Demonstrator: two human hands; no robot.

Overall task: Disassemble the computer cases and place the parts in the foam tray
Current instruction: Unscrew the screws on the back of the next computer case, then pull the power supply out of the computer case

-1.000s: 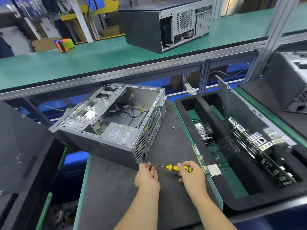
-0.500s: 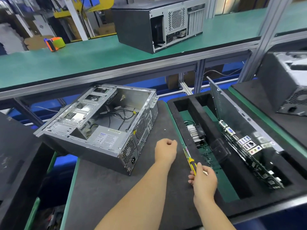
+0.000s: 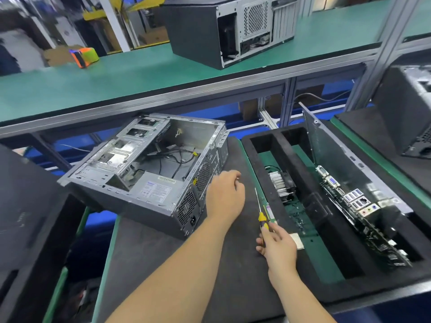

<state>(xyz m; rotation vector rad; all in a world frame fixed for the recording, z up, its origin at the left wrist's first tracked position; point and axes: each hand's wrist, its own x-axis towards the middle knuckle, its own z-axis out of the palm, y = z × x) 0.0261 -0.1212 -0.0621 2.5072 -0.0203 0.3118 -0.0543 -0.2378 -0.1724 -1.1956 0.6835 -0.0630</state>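
An open grey computer case [image 3: 149, 169] lies on its side on the dark mat, with the power supply and loose cables inside. My left hand [image 3: 225, 194] hovers by the case's rear panel, fingers curled; a small shiny screw seems pinched at the fingertips. My right hand [image 3: 277, 248] grips the yellow-and-black screwdriver [image 3: 263, 219], whose shaft points away from me along the tray's left edge. The black foam tray [image 3: 326, 292] on the right holds a heatsink [image 3: 279, 185], a motherboard [image 3: 363, 220], a side panel [image 3: 326, 148], a memory stick [image 3: 268, 209] and a CPU chip [image 3: 297, 241].
A second case [image 3: 233, 26] stands on the green upper shelf, with an orange-and-green tape roll [image 3: 84, 57] to its left. Another black case [image 3: 408, 113] sits at the far right. Black foam [image 3: 23, 206] fills the left side.
My left hand left the case's near corner and moved up beside its rear panel. My right hand swung the screwdriver from sideways to pointing away, near the tray edge.
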